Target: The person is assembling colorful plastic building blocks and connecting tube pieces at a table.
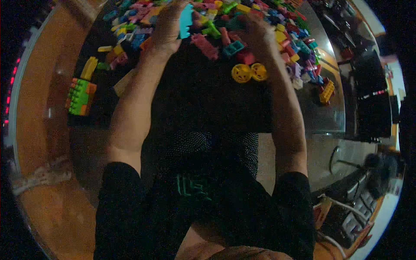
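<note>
Near the far side of the dark table, my left hand (167, 27) is closed around a turquoise toy building brick (186, 21), whose studded edge faces right. My right hand (260, 32) reaches into the heap of loose bricks at the upper right; its fingers are dim and blurred, so I cannot make out a grip. Between the hands lie a long pink brick (205, 46), a bright green brick (211, 30) and a teal hollow brick (234, 48). Two yellow wheels (241, 73) on a red piece sit just left of my right forearm.
Bricks of many colours cover the far part of the table (208, 99). A green and orange brick block (79, 97) stands at the left, below a yellow brick (89, 68). Another yellow brick (327, 91) lies near the right edge. Farther right is a dark chair (359, 212).
</note>
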`<state>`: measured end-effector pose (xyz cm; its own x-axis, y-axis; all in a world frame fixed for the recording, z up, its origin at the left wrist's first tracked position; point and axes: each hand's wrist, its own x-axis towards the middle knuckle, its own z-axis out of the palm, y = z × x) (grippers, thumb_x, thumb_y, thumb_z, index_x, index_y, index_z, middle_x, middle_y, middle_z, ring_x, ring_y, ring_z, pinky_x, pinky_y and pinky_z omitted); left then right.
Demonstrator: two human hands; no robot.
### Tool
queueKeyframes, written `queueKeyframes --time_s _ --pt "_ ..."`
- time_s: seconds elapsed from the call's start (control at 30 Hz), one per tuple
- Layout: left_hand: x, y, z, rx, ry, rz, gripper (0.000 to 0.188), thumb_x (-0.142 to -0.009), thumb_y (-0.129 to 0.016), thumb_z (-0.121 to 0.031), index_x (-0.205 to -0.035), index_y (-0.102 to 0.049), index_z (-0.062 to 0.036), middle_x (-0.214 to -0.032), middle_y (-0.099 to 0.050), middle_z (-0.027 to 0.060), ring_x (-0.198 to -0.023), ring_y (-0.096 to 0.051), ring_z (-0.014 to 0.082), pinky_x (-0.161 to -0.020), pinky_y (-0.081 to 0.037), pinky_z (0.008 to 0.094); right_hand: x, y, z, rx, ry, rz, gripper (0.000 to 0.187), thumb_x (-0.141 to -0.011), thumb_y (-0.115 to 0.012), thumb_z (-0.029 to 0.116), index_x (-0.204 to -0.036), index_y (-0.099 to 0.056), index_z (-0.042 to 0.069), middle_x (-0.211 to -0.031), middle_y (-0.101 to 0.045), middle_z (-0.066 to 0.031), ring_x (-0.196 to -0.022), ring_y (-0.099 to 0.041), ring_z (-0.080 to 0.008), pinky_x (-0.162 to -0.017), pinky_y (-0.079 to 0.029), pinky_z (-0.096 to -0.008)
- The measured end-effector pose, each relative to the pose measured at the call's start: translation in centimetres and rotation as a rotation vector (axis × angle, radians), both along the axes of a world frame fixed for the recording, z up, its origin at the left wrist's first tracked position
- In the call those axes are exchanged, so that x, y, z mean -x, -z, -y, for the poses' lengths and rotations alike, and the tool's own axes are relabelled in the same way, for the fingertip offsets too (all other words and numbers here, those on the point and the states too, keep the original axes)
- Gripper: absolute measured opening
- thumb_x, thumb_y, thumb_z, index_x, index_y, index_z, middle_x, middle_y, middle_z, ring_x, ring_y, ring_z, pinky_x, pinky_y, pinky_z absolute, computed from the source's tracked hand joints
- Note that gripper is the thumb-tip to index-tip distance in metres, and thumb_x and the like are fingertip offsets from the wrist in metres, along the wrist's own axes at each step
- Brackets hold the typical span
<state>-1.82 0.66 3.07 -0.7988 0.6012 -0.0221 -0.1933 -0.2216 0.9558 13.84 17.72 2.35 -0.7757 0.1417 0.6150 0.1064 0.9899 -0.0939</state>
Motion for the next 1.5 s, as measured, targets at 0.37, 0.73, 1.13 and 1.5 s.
queueKeyframes --time_s 0.37,0.73,1.13,1.5 --pt "1.6 1.6 -0.6 -0.334 0.263 0.08 0.031 -0.086 -0.05 -0.038 -0.089 -0.054 -0.0071 -0.073 -0.059 0.0076 -0.066 -0.059 0.0194 -0.061 -0.051 0.0354 -5.4 -1.1 -12.7 -0.49 0.539 0.244 0.031 -0.076 -0.064 0.021 -0.104 -0.058 0.01 -0.096 -0.056 -0.0084 -0.091 -0.056 -0.0247 -0.072 -0.047 -0.0354" --pt "-0.1 1.4 -0.5 -0.407 0.217 0.145 0.036 -0.083 -0.058 -0.038 -0.1 -0.054 -0.0063 -0.086 -0.06 0.0097 -0.076 -0.06 0.0231 -0.066 -0.051 0.0364 -10.5 3.1 -18.7 0.022 0.587 0.152 0.025 -0.073 -0.055 0.023 -0.093 -0.063 0.01 -0.092 -0.063 -0.0172 -0.089 -0.06 -0.0342 -0.076 -0.046 -0.0415" --pt "-1.2 1.0 -0.2 -0.624 0.454 0.487 0.042 -0.086 -0.051 -0.042 -0.11 -0.049 -0.0067 -0.095 -0.061 0.0111 -0.086 -0.06 0.0218 -0.066 -0.051 0.0353 -4.0 -1.9 -9.9 1.031 -0.109 -0.201 0.034 -0.083 -0.058 0.018 -0.112 -0.054 0.001 -0.096 -0.06 -0.0119 -0.087 -0.059 -0.0212 -0.075 -0.049 -0.0312" --pt "-4.0 -0.1 -0.6 -0.494 0.311 0.121 0.036 -0.091 -0.044 -0.041 -0.102 -0.053 -0.008 -0.088 -0.06 0.0037 -0.077 -0.061 0.0141 -0.069 -0.052 0.0303 1.1 -2.7 5.9 1.502 -0.491 -0.184 0.029 -0.084 -0.056 0.015 -0.11 -0.052 0.001 -0.1 -0.056 -0.0064 -0.085 -0.056 -0.0148 -0.071 -0.048 -0.0273"
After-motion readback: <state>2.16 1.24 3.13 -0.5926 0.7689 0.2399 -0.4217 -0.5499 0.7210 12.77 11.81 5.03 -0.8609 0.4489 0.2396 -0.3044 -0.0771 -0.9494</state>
